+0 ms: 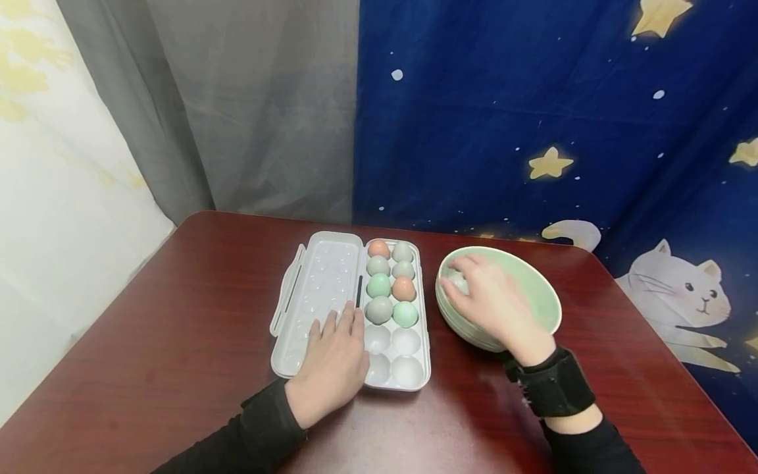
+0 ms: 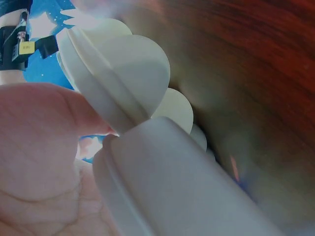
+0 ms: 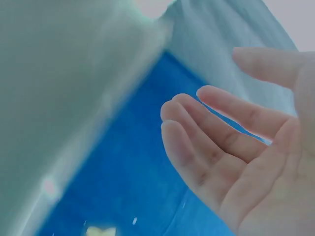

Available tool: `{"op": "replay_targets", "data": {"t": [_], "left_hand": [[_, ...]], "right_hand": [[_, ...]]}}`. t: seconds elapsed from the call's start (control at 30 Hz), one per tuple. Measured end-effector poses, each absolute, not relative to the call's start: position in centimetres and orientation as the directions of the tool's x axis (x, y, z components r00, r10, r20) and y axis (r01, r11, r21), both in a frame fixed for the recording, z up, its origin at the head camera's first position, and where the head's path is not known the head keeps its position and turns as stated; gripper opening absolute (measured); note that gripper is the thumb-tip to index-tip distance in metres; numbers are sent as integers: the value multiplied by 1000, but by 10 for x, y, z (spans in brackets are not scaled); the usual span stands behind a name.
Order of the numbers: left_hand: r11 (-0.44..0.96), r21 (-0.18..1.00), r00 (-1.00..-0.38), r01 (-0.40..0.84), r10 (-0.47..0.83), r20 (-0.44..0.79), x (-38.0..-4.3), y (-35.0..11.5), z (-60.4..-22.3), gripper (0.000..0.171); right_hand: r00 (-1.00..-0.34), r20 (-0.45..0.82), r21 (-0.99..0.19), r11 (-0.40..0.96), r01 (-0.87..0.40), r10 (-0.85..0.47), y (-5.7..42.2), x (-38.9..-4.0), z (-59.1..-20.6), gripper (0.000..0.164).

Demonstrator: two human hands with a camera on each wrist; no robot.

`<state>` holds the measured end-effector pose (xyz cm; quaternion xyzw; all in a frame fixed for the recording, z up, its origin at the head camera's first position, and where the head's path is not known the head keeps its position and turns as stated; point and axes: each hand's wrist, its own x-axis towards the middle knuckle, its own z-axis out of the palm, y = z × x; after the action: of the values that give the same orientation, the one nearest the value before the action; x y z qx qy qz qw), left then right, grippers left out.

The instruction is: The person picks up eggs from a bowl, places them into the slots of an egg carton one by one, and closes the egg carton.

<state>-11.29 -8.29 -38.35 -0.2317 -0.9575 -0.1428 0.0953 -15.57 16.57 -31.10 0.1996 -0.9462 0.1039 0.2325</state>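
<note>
A white plastic egg box (image 1: 423,352) lies opened flat, its lid (image 1: 322,273) on the left. Orange, green and grey-green eggs (image 1: 379,309) sit in the far cups; several cups (image 1: 406,342) at the near end hold no egg. My left hand (image 1: 331,368) rests on the middle of the box with extended fingers. The left wrist view shows its palm (image 2: 39,162) beside the rounded cup undersides (image 2: 142,69). My right hand (image 1: 494,296) hangs over a light green bowl (image 1: 545,296), near a pale egg (image 1: 458,282). In the right wrist view its fingers (image 3: 211,162) bend loosely around nothing.
The bowl stands right of the egg box on a dark red-brown wooden table (image 1: 177,316). A blue curtain (image 1: 462,131) with stars and a grey curtain (image 1: 266,118) hang behind the far edge. White fabric (image 1: 59,197) hangs at the left.
</note>
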Motion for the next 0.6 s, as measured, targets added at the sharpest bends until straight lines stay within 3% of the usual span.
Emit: {"op": "replay_targets", "data": {"t": [0.23, 0.6], "left_hand": [[849, 239, -874, 472, 416, 251, -113, -83, -383, 57], [849, 241, -877, 470, 418, 238, -113, -82, -385, 58]], "right_hand": [[-868, 375, -74, 922, -380, -327, 195, -162, -299, 21], [-928, 128, -102, 926, -364, -350, 199, -168, -319, 22]]}}
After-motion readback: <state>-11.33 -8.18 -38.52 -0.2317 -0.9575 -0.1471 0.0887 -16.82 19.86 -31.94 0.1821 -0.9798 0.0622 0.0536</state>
